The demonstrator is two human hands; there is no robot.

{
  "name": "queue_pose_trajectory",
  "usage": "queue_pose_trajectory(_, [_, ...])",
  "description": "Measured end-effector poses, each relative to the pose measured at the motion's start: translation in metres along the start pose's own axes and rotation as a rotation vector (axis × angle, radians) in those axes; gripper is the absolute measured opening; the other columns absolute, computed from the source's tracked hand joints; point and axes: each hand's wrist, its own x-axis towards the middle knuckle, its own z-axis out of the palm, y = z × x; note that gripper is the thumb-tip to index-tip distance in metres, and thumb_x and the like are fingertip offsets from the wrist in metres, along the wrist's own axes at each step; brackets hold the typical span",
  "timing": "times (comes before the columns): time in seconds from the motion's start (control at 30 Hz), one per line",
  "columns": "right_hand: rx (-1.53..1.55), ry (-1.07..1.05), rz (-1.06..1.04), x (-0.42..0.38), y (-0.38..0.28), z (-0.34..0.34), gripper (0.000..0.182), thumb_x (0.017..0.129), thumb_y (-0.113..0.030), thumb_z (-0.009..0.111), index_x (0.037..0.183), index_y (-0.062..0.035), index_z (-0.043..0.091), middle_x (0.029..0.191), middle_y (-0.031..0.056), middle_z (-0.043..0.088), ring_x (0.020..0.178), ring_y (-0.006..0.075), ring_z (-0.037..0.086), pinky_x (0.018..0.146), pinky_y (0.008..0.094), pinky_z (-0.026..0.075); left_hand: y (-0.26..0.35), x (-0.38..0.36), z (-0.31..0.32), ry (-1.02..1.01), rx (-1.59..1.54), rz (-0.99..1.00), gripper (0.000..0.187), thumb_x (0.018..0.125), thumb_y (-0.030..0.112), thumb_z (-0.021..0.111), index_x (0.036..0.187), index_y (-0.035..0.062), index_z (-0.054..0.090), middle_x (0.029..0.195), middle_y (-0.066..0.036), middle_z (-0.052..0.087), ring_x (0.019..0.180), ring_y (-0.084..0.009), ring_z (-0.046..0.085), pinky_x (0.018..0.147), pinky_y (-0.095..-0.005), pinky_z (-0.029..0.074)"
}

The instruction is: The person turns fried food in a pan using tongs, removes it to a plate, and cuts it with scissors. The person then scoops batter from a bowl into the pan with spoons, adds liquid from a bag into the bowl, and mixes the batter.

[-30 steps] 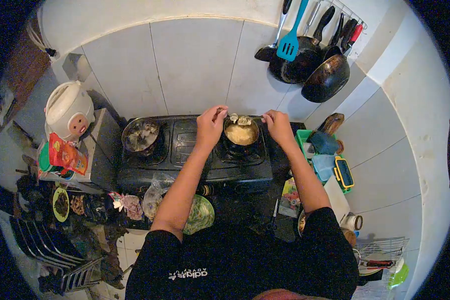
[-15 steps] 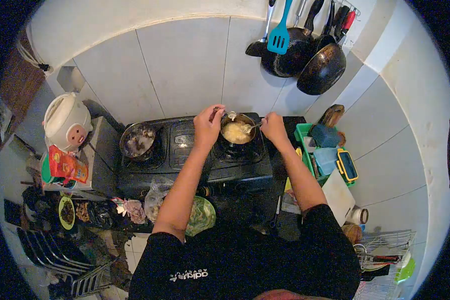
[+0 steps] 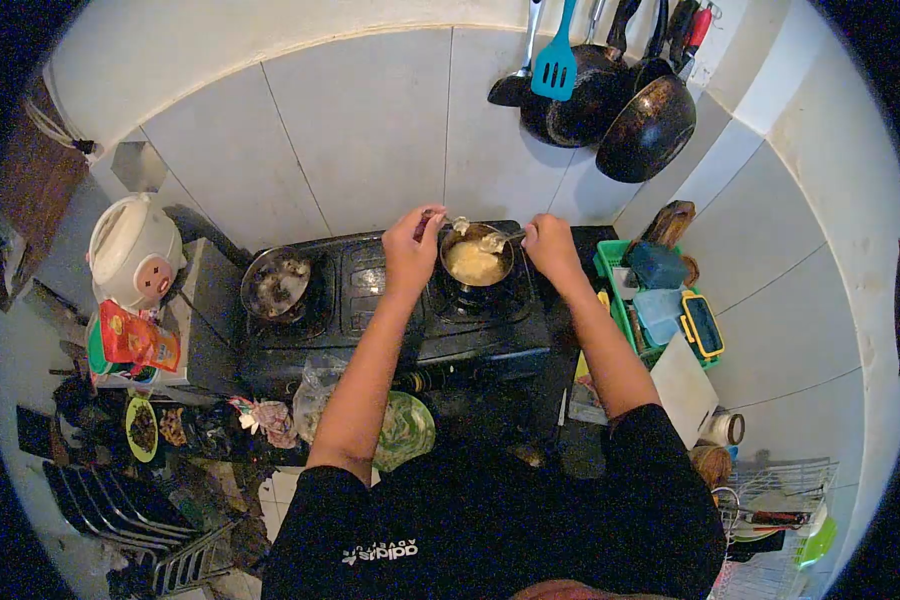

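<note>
A small pot (image 3: 477, 264) with a pale yellow mixture stands on the right burner of the black stove (image 3: 370, 337). At its upper left rim, my left hand (image 3: 411, 250) is closed around a spoon (image 3: 459, 226) with a pale lump on its tip. On the other side, my right hand (image 3: 550, 246) grips a utensil (image 3: 510, 237) by its handle, its coated end over the pot's upper right. A second pan (image 3: 277, 284) with dark and whitish contents sits on the left burner.
A rice cooker (image 3: 136, 250) and a red packet (image 3: 135, 337) are at the left. Below the stove lies a green plate (image 3: 406, 430). A green basket (image 3: 616, 262) and a white board (image 3: 683, 390) are at the right. Pans (image 3: 647, 128) and a blue spatula (image 3: 554, 70) hang on the wall.
The coated end of the utensil in my right hand has moved up towards the pot's upper rim. The lump on the left spoon has shifted slightly up. The camera view has shifted a little.
</note>
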Motion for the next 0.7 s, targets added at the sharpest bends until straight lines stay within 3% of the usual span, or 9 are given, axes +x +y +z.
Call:
queue_pose_trajectory(0.13, [0.073,0.028,0.038,0.003,-0.004,-0.015,0.023,0.084,-0.017,0.061,0.075,0.0037,0.065,0.079,0.0255,0.064,0.078,0.0428,0.063,0.077,0.0486,0.051,-0.004,0.002,-0.001,-0.002,-0.019,-0.006,0.013,0.088,0.004,0.062,0.099,-0.0009,0.067,0.088,-0.011,0.071,0.08,-0.0155,0.069,0.072,-0.0276,0.054])
queue_pose_trajectory(0.23, [0.063,-0.066,0.01,0.006,-0.005,-0.026,0.023,0.084,-0.017,0.06,0.074,0.003,0.066,0.076,0.0216,0.066,0.076,0.0398,0.064,0.076,0.0458,0.051,-0.009,0.003,-0.001,-0.003,-0.011,-0.013,0.013,0.088,0.005,0.063,0.099,-0.0001,0.068,0.09,-0.01,0.072,0.081,-0.0154,0.069,0.075,-0.0278,0.054])
queue_pose_trajectory(0.3, [0.058,-0.08,0.065,0.009,-0.005,-0.028,0.024,0.087,-0.015,0.056,0.078,0.005,0.066,0.072,0.0125,0.07,0.068,0.026,0.068,0.069,0.0356,0.052,-0.013,0.003,0.0,0.001,-0.015,-0.014,0.013,0.088,0.005,0.063,0.099,-0.0001,0.068,0.09,-0.011,0.072,0.081,-0.0154,0.069,0.076,-0.0276,0.054])
queue_pose_trajectory(0.4, [0.109,-0.161,0.149,0.007,-0.015,-0.031,0.023,0.086,-0.015,0.057,0.079,0.0043,0.067,0.072,0.012,0.07,0.068,0.0241,0.068,0.068,0.0348,0.052,-0.017,0.002,-0.001,-0.006,-0.036,-0.033,0.013,0.088,0.005,0.063,0.099,0.0002,0.068,0.09,-0.01,0.072,0.081,-0.0152,0.069,0.076,-0.0278,0.054])
queue_pose_trajectory(0.7, [0.206,-0.256,0.127,0.01,0.002,0.018,0.023,0.084,-0.012,0.057,0.071,0.0025,0.07,0.065,0.012,0.069,0.059,0.0227,0.064,0.066,0.0348,0.051,-0.004,0.002,-0.006,0.011,-0.015,-0.02,0.014,0.089,0.004,0.06,0.099,-0.0014,0.067,0.086,-0.011,0.07,0.079,-0.0145,0.068,0.071,-0.0269,0.053])
